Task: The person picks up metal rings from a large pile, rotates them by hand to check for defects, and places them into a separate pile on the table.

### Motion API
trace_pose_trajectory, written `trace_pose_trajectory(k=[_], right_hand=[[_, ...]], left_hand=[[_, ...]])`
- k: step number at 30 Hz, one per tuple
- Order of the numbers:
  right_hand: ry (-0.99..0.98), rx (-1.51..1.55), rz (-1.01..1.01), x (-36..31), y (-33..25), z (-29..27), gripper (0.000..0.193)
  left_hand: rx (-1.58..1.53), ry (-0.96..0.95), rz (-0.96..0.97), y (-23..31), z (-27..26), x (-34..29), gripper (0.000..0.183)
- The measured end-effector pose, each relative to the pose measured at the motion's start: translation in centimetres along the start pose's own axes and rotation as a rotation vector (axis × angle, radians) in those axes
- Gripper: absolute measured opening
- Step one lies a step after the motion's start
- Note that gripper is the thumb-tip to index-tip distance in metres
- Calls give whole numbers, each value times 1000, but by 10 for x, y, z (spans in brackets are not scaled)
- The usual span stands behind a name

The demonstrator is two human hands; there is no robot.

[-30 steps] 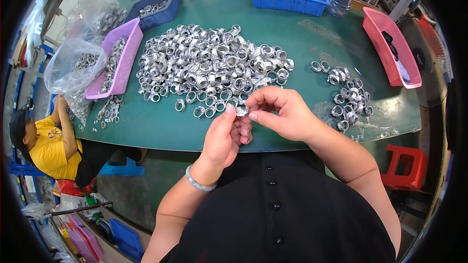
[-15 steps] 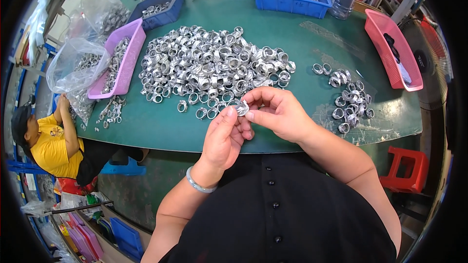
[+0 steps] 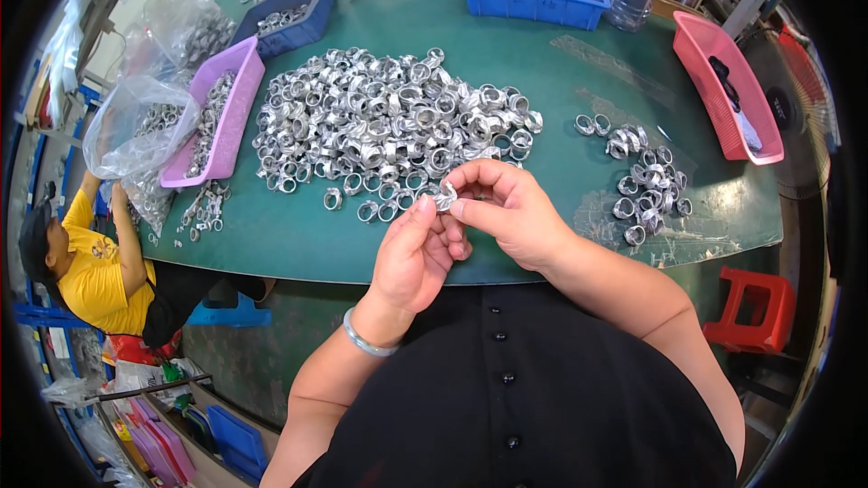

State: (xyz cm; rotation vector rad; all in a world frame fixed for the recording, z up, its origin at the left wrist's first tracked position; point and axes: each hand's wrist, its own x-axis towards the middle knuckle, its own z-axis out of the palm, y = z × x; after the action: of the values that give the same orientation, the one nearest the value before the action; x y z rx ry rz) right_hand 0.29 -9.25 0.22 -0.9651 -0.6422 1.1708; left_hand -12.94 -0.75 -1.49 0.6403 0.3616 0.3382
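Observation:
Between my two hands, just above the table's near edge, is a silver metal ring (image 3: pixel 445 200). My left hand (image 3: pixel 417 255) pinches it from below with thumb and fingers. My right hand (image 3: pixel 499 203) grips its other side between thumb and forefinger. Fingertips cover part of the ring. Right beyond my hands spreads a large heap of similar silver rings (image 3: pixel 380 117), with a few loose ones at its near edge. A smaller group of rings (image 3: pixel 647 185) lies to the right on the green table (image 3: pixel 542 63).
A purple basket (image 3: pixel 237 81) of metal pieces and plastic bags (image 3: pixel 140 131) stand at the left. Two blue bins (image 3: pixel 533 2) (image 3: pixel 298 27) hold rings at the back. At right are a pink basket (image 3: pixel 728 90) and a red stool (image 3: pixel 750 312). A co-worker in yellow (image 3: pixel 104 262) sits at left.
The ring has turned slightly between my fingers, and both hands stay almost in place. The co-worker's arm at the left has shifted. The whole view has moved a little.

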Motion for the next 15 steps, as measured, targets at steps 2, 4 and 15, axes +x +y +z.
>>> trace_pose_trajectory(k=[2,4,15], right_hand=[[16,-3,-7,0,2,0,16],[31,-6,-14,0,3,1,15],[17,26,28,-1,0,1,14]], left_hand=[[0,5,-3,0,1,0,33],[1,9,-5,0,1,0,33],[-10,27,-31,-2,1,0,35]])
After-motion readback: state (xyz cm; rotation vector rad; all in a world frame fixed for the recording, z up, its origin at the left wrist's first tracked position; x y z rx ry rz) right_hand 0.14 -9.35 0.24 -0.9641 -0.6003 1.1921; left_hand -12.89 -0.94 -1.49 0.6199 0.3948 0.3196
